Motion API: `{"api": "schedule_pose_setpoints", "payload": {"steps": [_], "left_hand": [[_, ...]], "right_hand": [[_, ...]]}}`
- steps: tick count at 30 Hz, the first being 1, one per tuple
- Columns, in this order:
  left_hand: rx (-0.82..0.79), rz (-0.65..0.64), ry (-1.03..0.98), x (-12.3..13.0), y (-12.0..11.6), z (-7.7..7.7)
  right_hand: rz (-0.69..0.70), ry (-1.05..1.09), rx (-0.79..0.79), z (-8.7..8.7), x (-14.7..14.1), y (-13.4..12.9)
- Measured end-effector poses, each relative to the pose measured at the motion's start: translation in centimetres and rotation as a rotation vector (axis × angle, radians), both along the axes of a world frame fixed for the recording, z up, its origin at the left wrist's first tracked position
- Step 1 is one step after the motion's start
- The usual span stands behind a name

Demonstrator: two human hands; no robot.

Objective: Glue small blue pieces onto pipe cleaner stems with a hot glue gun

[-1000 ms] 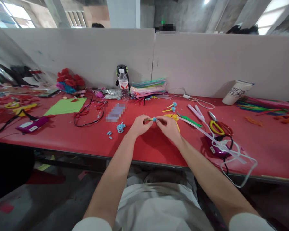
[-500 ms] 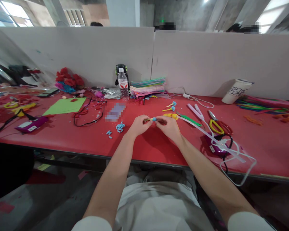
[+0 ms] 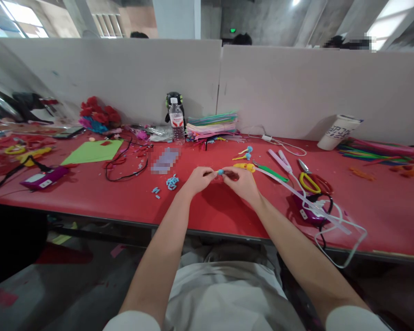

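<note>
Between my two hands, above the red table (image 3: 207, 211), is a small blue piece (image 3: 221, 172) on a thin yellow stem. My left hand (image 3: 200, 179) pinches the stem from the left. The fingertips of my right hand (image 3: 240, 181) close on the blue piece from the right. A pile of short blue pieces (image 3: 172, 182) lies left of my left hand, with a few loose ones (image 3: 156, 190) beside it. Two blue-headed yellow stems (image 3: 247, 156) rest beyond my right hand. A yellow tool (image 3: 244, 167) lies just behind that hand.
To the right lie a pink heating tool (image 3: 280, 161), scissors (image 3: 309, 181), a purple power block (image 3: 308, 209) with white cable, and a tilted cup (image 3: 338, 132). Bundled colored stems (image 3: 212, 126) and a bottle (image 3: 176, 120) stand by the partition. A green sheet (image 3: 93, 151) lies left.
My left hand's fingers have shifted slightly and now cover more of the yellow stem. My right hand stays nearly in place at the blue piece.
</note>
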State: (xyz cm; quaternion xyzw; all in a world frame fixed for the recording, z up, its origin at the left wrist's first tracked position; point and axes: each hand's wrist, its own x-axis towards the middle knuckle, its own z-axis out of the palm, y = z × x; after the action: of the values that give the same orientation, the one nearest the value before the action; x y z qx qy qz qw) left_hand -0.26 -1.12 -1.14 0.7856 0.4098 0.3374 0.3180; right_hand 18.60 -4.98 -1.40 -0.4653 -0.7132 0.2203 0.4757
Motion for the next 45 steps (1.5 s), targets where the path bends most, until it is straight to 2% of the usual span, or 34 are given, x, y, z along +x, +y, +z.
{"api": "schedule_pose_setpoints", "payload": {"steps": [6,11,14,18,20,22,24,28,30,32,36,38,42,45], "left_hand": [[-0.106,-0.019,-0.05,-0.2,0.1,0.3],[-0.077,0.055,-0.05,-0.7,0.5,0.1],[-0.003,0.129,-0.02,-1.0,0.6,0.0],[0.031,0.178,-0.028,-0.9,0.3,0.2],[0.034,0.187,-0.041,-0.9,0.2,0.3],[0.038,0.193,-0.038,-0.9,0.3,0.2],[0.053,0.195,-0.022,-0.9,0.5,0.0],[0.084,0.193,0.008,-0.9,0.7,-0.4],[0.081,0.195,0.007,-0.9,0.7,-0.4],[0.077,0.201,0.006,-0.8,0.7,-0.4],[0.079,0.265,0.046,-1.0,0.7,-0.3],[0.073,0.316,0.061,-1.1,0.9,-0.3],[0.048,0.367,0.06,-1.3,1.0,-0.5],[0.046,0.368,0.064,-1.2,1.0,-0.5]], "right_hand": [[-0.019,0.022,-0.016,-0.4,0.1,0.2],[-0.013,-0.022,-0.021,1.2,0.2,-1.4],[0.092,-0.212,-0.066,2.8,1.0,-3.4],[0.288,-0.557,-0.308,4.2,3.8,-5.9],[0.303,-0.68,-0.422,4.3,5.4,-6.6],[0.165,-0.771,-0.477,4.1,6.9,-6.9],[-0.045,-0.844,-0.49,3.7,7.9,-6.8],[-0.365,-0.897,-0.44,2.5,8.5,-5.4],[-0.433,-0.855,-0.383,1.8,8.4,-4.0],[-0.424,-0.772,-0.323,1.1,8.1,-2.2],[-0.285,-0.47,-0.238,-0.3,6.8,1.3],[-0.176,-0.229,-0.276,-1.0,5.8,2.5],[-0.009,0.145,-0.397,-2.1,3.6,2.9],[0.01,0.199,-0.403,-2.6,2.6,2.0]]}}
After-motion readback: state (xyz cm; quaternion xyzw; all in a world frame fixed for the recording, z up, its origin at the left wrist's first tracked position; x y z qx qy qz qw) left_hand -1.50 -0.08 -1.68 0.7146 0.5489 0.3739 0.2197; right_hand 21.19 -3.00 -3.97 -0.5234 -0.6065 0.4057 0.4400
